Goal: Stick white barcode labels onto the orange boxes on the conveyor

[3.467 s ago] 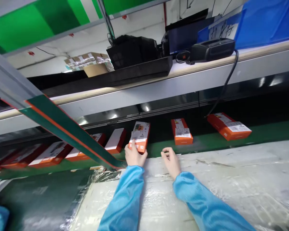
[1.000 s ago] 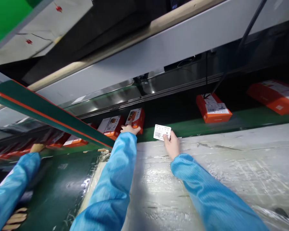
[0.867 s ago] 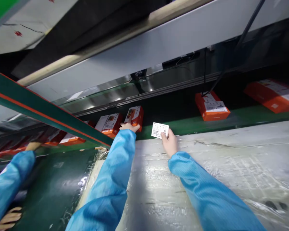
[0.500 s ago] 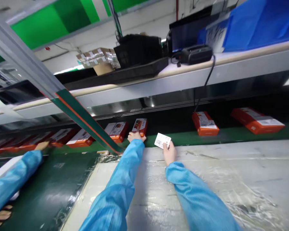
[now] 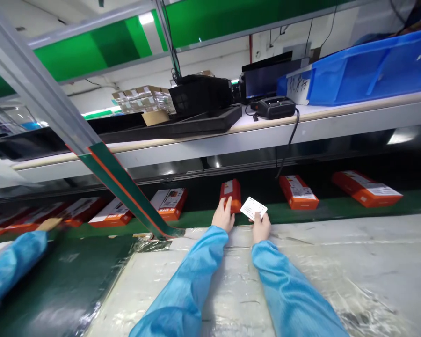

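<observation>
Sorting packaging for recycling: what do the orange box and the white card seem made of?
The orange box looks like printed paperboard, with sharp folded edges and a faint sheen. The white card in the right hand looks like matte paper or thin card, printed in black; hard to confirm.

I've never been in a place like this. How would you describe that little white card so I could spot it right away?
Find the green conveyor belt running below the long white shelf, carrying a row of orange boxes. Near the middle of the belt's near edge, the person's right hand pinches a small white card. Unlike the boxes nearby, it is thin, white, and held in the fingers.
</observation>
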Tool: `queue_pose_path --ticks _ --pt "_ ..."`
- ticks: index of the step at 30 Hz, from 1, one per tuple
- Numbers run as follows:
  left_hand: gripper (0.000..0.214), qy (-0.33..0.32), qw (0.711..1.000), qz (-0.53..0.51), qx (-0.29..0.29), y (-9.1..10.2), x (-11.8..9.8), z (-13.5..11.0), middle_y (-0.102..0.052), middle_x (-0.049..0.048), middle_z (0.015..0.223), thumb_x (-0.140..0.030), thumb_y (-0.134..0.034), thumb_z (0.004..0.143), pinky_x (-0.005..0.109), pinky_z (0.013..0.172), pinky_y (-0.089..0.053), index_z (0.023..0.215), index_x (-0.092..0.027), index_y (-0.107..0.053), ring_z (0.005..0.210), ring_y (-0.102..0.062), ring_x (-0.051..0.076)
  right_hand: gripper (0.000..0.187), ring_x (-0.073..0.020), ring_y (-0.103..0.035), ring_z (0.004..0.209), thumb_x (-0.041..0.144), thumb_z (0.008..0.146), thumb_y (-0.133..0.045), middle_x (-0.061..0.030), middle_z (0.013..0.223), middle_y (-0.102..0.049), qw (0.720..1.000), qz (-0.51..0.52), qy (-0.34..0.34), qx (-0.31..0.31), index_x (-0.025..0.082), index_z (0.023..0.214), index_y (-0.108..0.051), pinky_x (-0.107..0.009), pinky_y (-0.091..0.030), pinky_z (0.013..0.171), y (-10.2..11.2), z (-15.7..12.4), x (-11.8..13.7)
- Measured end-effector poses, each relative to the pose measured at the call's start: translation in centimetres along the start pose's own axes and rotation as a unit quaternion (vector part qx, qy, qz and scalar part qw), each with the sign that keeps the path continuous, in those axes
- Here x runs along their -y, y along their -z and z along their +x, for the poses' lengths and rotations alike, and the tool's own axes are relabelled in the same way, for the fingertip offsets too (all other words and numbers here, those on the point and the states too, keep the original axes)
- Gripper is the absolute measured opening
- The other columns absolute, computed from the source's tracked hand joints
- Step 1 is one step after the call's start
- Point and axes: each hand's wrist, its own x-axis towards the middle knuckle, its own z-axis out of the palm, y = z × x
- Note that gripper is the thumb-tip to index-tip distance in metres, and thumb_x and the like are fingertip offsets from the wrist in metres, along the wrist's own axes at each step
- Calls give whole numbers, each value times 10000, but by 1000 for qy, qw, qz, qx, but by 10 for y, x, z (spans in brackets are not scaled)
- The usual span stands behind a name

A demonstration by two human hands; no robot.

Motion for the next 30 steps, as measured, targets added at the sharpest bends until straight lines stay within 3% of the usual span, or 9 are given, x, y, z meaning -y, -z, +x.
queue_pose_path --ticks 4,7,10,14,17,19,21,26,30 --pt "628 -39 997 -68 24 -9 -4 -9 -448 131 1350 -215 -525 838 392 1075 -405 1431 -129 -334 1249 -430 237 534 -250 -620 819 567 851 -348 -116 960 -632 996 -87 22 11 123 1002 -603 -297 -516 640 3 23 11" --pt "515 -8 995 -101 4 -6 -4 -18 -487 108 1327 -231 -497 865 376 1076 -399 1367 -145 -424 1238 -446 218 387 -290 -584 920 454 844 -453 -137 925 -616 979 -200 38 24 124 868 -654 -365 -481 829 -3 45 27" --pt "406 30 991 -128 -20 4 6 -30 -527 90 1278 -235 -459 895 351 1031 -428 1295 -183 -504 1174 -500 195 280 -332 -533 992 366 827 -549 -174 941 -590 949 -311 49 33 117 820 -678 -437 -429 905 -15 59 42" --pt "301 66 986 -146 -50 21 35 -48 -583 70 1173 -238 -433 909 330 961 -451 1154 -210 -606 1078 -552 181 409 -407 -374 1175 280 805 -600 -266 1201 -469 907 -413 82 7 31 1128 -624 -567 -292 1001 -26 60 54" --pt "287 110 983 -128 -75 33 62 -56 -593 73 1147 -258 -432 908 336 970 -438 1102 -213 -639 1072 -554 193 637 -349 -174 1339 164 788 -579 -203 1448 -250 844 -496 205 28 67 1400 -430 -497 -155 1112 -31 67 59" --pt "295 149 978 -105 -101 39 80 -58 -578 80 1171 -274 -429 908 340 1003 -417 1098 -211 -647 1103 -537 204 687 -304 -91 1383 140 813 -552 -122 1511 -161 784 -556 266 73 135 1471 -355 -441 -142 1135 -38 77 59" --pt "323 189 971 -74 -127 41 95 -59 -538 91 1230 -286 -433 904 349 1042 -388 1146 -205 -631 1159 -501 219 619 -289 -91 1392 196 888 -517 -85 1519 -169 751 -594 263 120 168 1484 -353 -420 -186 1130 -48 86 57" --pt "599 291 946 32 -138 35 121 -51 -326 188 1416 -336 -548 834 439 1141 -262 1358 -70 -439 1348 -284 317 526 -275 -233 1359 385 1007 -429 -108 1486 -264 719 -628 233 186 136 1469 -392 -407 -270 1101 -63 99 39" --pt "804 398 909 75 -103 27 132 -40 -219 253 1454 -373 -638 756 489 1150 -220 1393 11 -333 1386 -166 385 562 -256 -230 1365 421 1031 -387 -111 1500 -230 713 -642 199 201 119 1501 -326 -398 -261 1108 -59 110 32"
